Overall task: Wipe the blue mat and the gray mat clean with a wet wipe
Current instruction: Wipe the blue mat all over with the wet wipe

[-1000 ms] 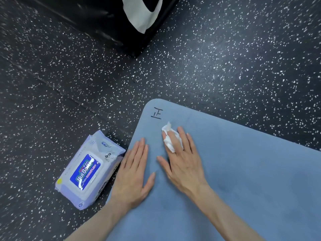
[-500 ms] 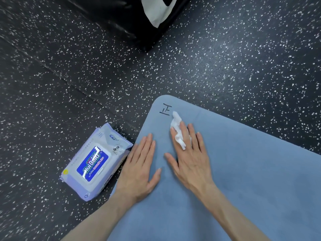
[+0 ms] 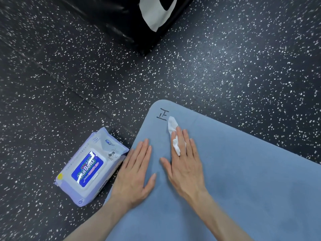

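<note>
Half the wet wipe under fingers

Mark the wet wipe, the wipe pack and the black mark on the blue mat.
wet wipe [image 3: 172,125]: head view, on its bare white tip beyond the fingers.
wipe pack [image 3: 87,168]: head view, on the blue lid label.
black mark [image 3: 163,114]: head view, on the strokes near the mat's corner.

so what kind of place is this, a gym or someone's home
Most likely a gym or exercise room: speckled black rubber flooring, a blue mat laid on it like an exercise mat, and a black padded block behind.
</note>
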